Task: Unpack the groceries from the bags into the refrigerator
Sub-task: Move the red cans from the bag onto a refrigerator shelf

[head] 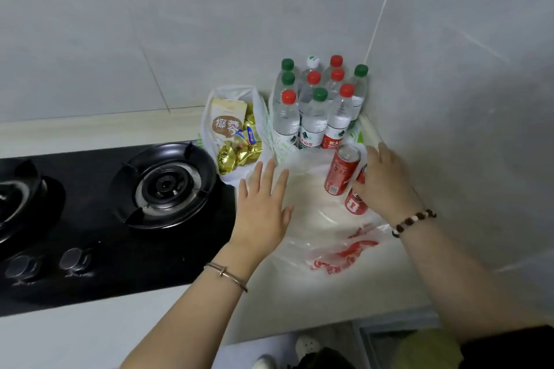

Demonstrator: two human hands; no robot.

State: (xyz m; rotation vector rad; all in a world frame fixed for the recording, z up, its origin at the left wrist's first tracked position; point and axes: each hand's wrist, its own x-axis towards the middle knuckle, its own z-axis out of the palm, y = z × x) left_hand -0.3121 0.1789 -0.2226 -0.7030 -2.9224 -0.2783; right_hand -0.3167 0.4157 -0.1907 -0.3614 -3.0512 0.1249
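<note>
The left hand [263,204] is laid flat, fingers spread, on a crumpled translucent plastic bag with red print [329,231]. This bag is spread over the pale countertop [299,302] just right of the black glass gas hob [120,213]. The right hand [383,180] is curled round a red drink can [356,198] further right of the hob, and much of that can is covered by the palm. A second red can with a silver top [343,171] is seen tilted, touching it on the hob side. Beyond the cans, clear plastic water bottles with red, green and white caps [317,105] are stood in a cluster in the grey wall corner. Between these and the hob's far right corner sits a thin white bag of gold-wrapped sweets [236,132], with a beige packet in it, overlapping the hob's edge.
</note>
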